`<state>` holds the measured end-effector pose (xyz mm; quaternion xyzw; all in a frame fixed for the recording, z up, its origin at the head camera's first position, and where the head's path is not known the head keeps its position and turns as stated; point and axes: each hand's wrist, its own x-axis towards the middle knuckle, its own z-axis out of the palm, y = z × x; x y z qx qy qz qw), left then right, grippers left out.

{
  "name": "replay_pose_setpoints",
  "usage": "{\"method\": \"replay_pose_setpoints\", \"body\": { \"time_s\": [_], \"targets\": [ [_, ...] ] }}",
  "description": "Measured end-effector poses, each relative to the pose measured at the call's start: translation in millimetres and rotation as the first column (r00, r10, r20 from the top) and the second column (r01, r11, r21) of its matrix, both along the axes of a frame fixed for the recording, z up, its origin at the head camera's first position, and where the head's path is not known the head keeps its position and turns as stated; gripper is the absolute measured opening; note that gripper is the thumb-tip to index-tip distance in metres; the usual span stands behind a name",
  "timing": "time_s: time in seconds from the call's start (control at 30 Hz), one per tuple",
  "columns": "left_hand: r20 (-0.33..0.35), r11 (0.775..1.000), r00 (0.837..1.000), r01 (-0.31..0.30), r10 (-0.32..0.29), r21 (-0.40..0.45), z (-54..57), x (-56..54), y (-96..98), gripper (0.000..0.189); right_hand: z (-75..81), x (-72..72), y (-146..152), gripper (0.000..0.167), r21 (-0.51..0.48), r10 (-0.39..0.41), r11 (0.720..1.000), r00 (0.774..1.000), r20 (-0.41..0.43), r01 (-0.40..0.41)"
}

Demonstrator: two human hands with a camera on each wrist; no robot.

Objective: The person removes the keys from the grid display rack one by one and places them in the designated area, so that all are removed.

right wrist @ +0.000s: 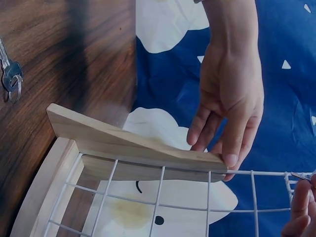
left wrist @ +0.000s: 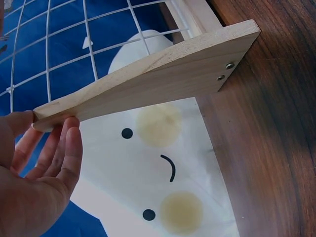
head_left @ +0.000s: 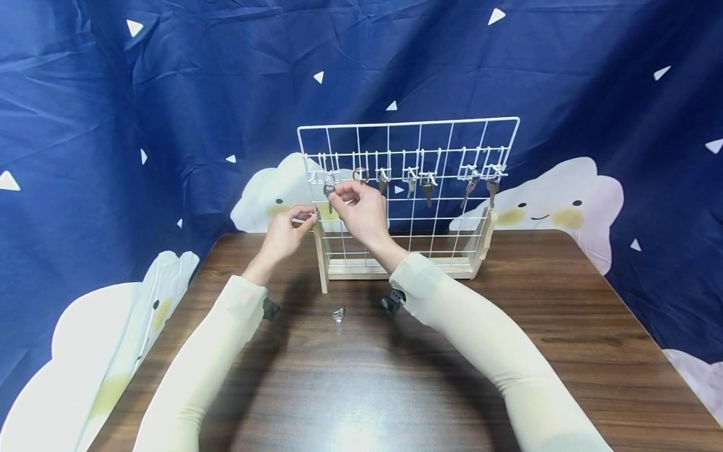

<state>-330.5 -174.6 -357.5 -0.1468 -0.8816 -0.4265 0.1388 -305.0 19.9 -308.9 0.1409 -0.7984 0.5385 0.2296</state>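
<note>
The left hand [head_left: 285, 233] grips a wooden upright [head_left: 321, 254]; the right hand [head_left: 366, 212], raised alongside, pinches a key [head_left: 329, 189] between fingers.

Left grip [head_left: 285, 234], right grip [head_left: 364, 212], both pinched

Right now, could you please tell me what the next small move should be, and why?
Probably settle the key ring on the leftmost hooks before letting go: the right hand pinches the key close by them, the left hand holds the wooden side post, and I cannot tell whether the ring is fully on.
</note>
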Motion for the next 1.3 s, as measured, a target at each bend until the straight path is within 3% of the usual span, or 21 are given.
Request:
{"method": "replay_pose_setpoints", "body": {
  "time_s": [0.73,0.97,1.3],
  "targets": [
    [0.004,1.0,1.0,-0.001,0.001,-0.002,-0.1,1.2,0.3,0.032,9.5,27.8,1.1,0.015,-0.077,0.11,0.991,0.994,-0.012,-0.111],
    [-0.005,1.0,1.0,0.001,-0.001,-0.007,0.1,0.6,-0.4,0.032,7.3,33.8,3.5,0.015,-0.115,0.171,0.98,0.985,0.039,-0.165],
    [0.008,1.0,1.0,0.0,0.0,-0.008,1.7,2.0,0.4,0.033,-2.0,39.2,11.4,0.016,-0.123,0.192,0.976,0.977,0.095,-0.18]
  ]
}}
